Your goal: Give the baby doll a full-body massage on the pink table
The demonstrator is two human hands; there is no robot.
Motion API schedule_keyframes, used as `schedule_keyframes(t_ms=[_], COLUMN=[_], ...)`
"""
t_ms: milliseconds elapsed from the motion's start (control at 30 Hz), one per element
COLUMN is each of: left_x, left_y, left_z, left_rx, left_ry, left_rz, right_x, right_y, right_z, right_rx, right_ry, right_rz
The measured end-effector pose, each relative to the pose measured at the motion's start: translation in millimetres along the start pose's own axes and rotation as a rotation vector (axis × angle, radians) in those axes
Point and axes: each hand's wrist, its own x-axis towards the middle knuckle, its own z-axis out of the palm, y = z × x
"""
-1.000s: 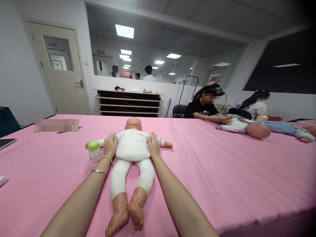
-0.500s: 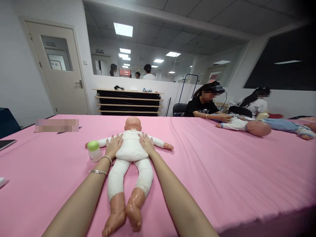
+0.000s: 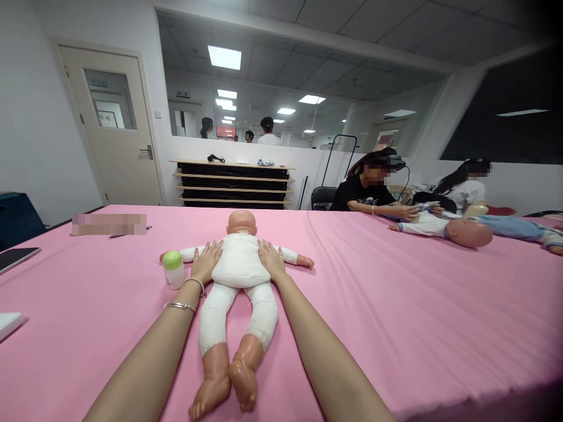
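Observation:
A baby doll [image 3: 241,264] with a white cloth body lies stretched out before me, its bare head [image 3: 241,223] away from me and no face showing. Both its arms reach out sideways, and its bare feet point toward me. My left hand [image 3: 207,261] rests flat along the left side of the doll's torso, fingers spread. On the opposite side, my right hand [image 3: 271,259] lies against the torso near the shoulder, its fingers also stretched out. Beside my left wrist stands a small bottle [image 3: 173,271] with a green cap.
A pink cloth [image 3: 373,305] covers the table. At the left lie a dark-screened device [image 3: 16,258], a white object [image 3: 9,324] and a pen [image 3: 127,232]. Across at the right, a person [image 3: 367,187] handles another doll [image 3: 468,232]; a second person [image 3: 466,190] sits beyond.
The whole view has shifted slightly, so things appear a little further right. My right hand has slid slightly outward from the doll's torso; my left hand stays at its side.

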Motion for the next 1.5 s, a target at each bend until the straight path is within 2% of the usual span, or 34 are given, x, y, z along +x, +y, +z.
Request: schedule_keyframes(t_ms=[67, 167, 267, 333, 400, 500, 567, 600, 667, 800, 867, 900, 967, 1000, 1067, 1100, 1167, 1267, 1367, 1433, 1500], left_x=[-1, -1, 0, 2, 4, 4, 3, 2, 0, -4, -3, -2, 0, 0, 1, 1, 0, -2, -2, -1, -1], left_y=[-1, -3, -5, -5, -5, -4, -3, -3, -4, -5, -4, -3, -1, 0, 2, 3, 4, 3, 1, 2, 7], left_z=[2.1, 3.3, 2.5, 1.2, -0.1, -0.2, 0.9, 1.6, 2.7, 0.6, -2.5, -4.2, -7.2, -8.2, -9.3, -9.4, -8.5, -6.2, -6.2, -10.3, -18.4], left_rx=[0.022, 0.041, -0.024, -0.104, -0.180, -0.239, -0.206, -0.167, -0.078, -0.004, -0.027, -0.051, -0.110, -0.140, -0.175, -0.180, -0.159, -0.091, -0.145, -0.310, -0.515], left_ry=[0.043, 0.213, 0.371, 0.410, 0.394, 0.222, 0.078, 0.038, 0.062, 0.305, 0.406, 0.432, 0.413, 0.359, 0.186, 0.104, 0.028, 0.124, 0.276, 0.423, 0.536], left_rz=[-0.114, -0.285, -0.338, -0.314, -0.220, -0.064, -0.043, -0.069, -0.166, -0.340, -0.374, -0.365, -0.280, -0.211, -0.103, -0.083, -0.133, -0.273, -0.321, -0.306, -0.225], right_x=[-1, -4, -7, -7, -6, -2, -1, 0, -2, -6, -6, -6, -6, -5, -4, -4, -5, -6, -6, -6, -6], right_y=[4, 7, 5, 3, 2, 1, 2, 2, 5, 13, 17, 17, 16, 14, 9, 7, 5, 8, 9, 5, -4], right_z=[4, 6, 1, -3, -5, -2, 2, 4, 6, -1, -7, -10, -12, -12, -9, -7, -3, 1, -1, -7, -16], right_rx=[-0.029, -0.075, -0.072, -0.046, -0.022, 0.020, 0.027, 0.015, -0.022, -0.031, -0.014, 0.001, 0.052, 0.078, 0.102, 0.091, 0.029, -0.063, -0.045, 0.057, 0.206], right_ry=[0.064, 0.208, 0.342, 0.386, 0.370, 0.169, 0.043, 0.029, 0.093, 0.325, 0.447, 0.491, 0.502, 0.446, 0.247, 0.146, 0.041, 0.132, 0.284, 0.353, 0.387], right_rz=[0.131, 0.340, 0.449, 0.412, 0.274, 0.014, -0.027, 0.003, 0.130, 0.458, 0.542, 0.525, 0.363, 0.234, -0.005, -0.070, -0.058, 0.184, 0.373, 0.407, 0.340])
